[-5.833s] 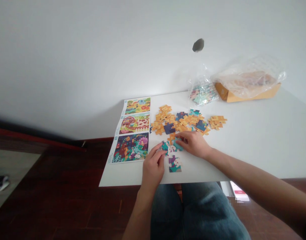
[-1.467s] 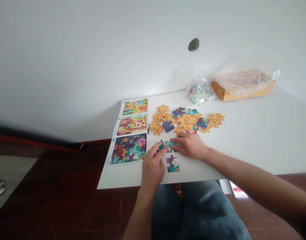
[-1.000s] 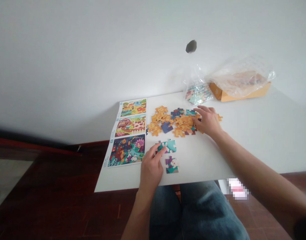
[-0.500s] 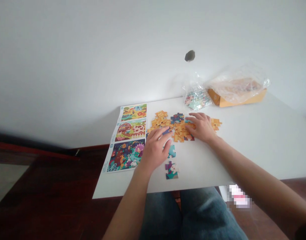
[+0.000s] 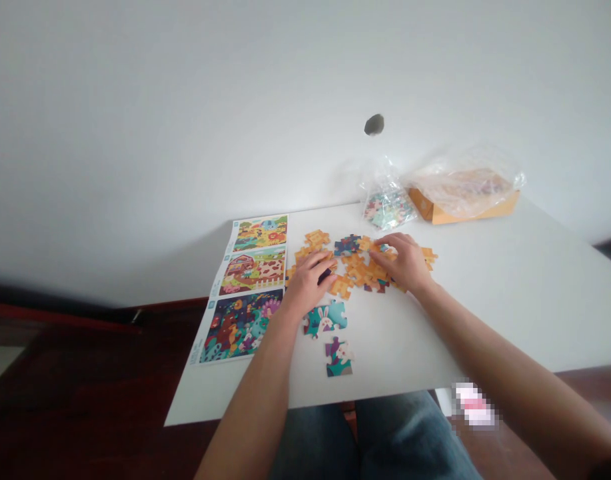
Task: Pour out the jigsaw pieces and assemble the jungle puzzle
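My left hand [image 5: 308, 283] rests on the near side of a pile of orange-backed jigsaw pieces [image 5: 358, 267], its fingers over a dark blue piece [image 5: 326, 276]. My right hand [image 5: 401, 263] lies on the pile's right part, its fingertips among the pieces. Whether either hand grips a piece is hidden. Nearer me lies a joined teal section with a white rabbit [image 5: 325, 319]. Below that is a smaller joined section with a purple figure [image 5: 339, 357]. The two sections lie apart, and neither hand touches them.
A printed sheet of three pictures [image 5: 252, 267] lies along the white table's [image 5: 410, 347] left side. A clear bag of pieces [image 5: 386, 208] and an orange box under plastic [image 5: 460, 200] stand at the back. A white wall rises behind; a dark wooden floor lies below.
My left hand has moved from the rabbit section up onto the pile, uncovering that section. My right hand stays at the pile. The view has tilted, so the table sits lower in the frame.
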The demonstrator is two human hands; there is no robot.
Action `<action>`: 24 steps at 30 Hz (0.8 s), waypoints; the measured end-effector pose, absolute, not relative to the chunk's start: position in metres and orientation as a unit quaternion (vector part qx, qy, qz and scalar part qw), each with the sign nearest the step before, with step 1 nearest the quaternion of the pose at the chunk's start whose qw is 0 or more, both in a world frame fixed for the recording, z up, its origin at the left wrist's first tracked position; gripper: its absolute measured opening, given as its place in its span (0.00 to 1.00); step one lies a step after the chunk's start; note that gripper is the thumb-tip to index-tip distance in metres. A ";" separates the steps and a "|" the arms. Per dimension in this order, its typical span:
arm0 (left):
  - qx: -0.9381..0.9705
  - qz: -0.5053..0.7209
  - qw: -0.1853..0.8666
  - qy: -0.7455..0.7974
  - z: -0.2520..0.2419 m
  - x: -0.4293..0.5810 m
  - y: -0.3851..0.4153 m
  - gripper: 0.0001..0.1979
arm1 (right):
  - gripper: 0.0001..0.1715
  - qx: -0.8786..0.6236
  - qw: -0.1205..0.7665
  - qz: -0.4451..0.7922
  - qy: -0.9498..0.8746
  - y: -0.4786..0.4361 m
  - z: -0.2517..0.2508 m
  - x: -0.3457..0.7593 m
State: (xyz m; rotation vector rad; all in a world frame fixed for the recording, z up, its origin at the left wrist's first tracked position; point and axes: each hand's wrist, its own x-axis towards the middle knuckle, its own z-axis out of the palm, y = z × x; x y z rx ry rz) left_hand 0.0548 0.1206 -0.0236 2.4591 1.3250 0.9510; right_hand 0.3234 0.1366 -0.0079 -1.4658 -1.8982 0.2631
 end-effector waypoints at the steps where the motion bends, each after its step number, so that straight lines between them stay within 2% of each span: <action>1: 0.826 0.333 0.103 0.443 -0.024 0.054 0.121 0.15 | 0.16 -0.588 0.361 0.094 -0.718 0.138 -0.009 0.325; 5: 0.803 0.378 0.107 0.448 -0.025 0.054 0.124 0.16 | 0.19 -0.635 0.327 0.059 -0.698 0.137 -0.010 0.332; 10: 0.763 0.435 0.068 0.473 -0.021 0.050 0.126 0.15 | 0.35 -0.514 0.209 0.075 -0.829 0.124 0.001 0.338; 12: 0.734 0.452 0.045 0.506 -0.017 0.044 0.125 0.14 | 0.34 -0.491 0.192 0.077 -0.846 0.122 0.002 0.339; 15: 0.685 0.447 0.013 0.575 -0.015 0.035 0.125 0.14 | 0.24 -0.489 0.216 0.091 -0.840 0.125 -0.001 0.341; 18: 0.679 0.399 0.010 0.616 -0.018 0.031 0.125 0.14 | 0.19 -0.475 0.253 0.118 -0.834 0.129 -0.003 0.340; 22: 0.717 0.306 0.017 0.626 -0.022 0.035 0.124 0.27 | 0.17 -0.498 0.350 0.169 -0.775 0.131 -0.001 0.338; 24: 0.727 0.284 0.020 0.625 -0.023 0.038 0.123 0.28 | 0.16 -0.538 0.409 0.206 -0.708 0.131 0.001 0.339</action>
